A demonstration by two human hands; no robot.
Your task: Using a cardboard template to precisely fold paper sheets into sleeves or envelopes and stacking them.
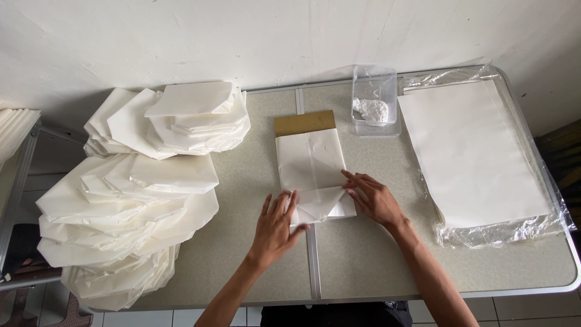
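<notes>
- Nearest the camera, at the near end of the half-folded white sheet [311, 169], the left hand [275, 227] lay flat with its fingers [289, 203] spread apart, pressing the folded corner down.
- Just right of that sheet's near end, the right hand [375, 200] also rested open, fingers [357, 180] splayed along the crease, clamped on nothing.
- The sheet itself lay mid-table [363, 266], wrapped round a brown board [304, 123] whose far end showed; the bottom flaps looked part-folded and not yet finished.
- Left of the sheet, heaps of finished folded paper [133, 200] suggested much of the work was done.
- Right of the sheet, a stack of flat white sheets [472, 151] in clear plastic wrap remained unfolded.
- Beyond the sheet's far right corner stood a clear plastic tub [375, 100] holding white paste.
</notes>
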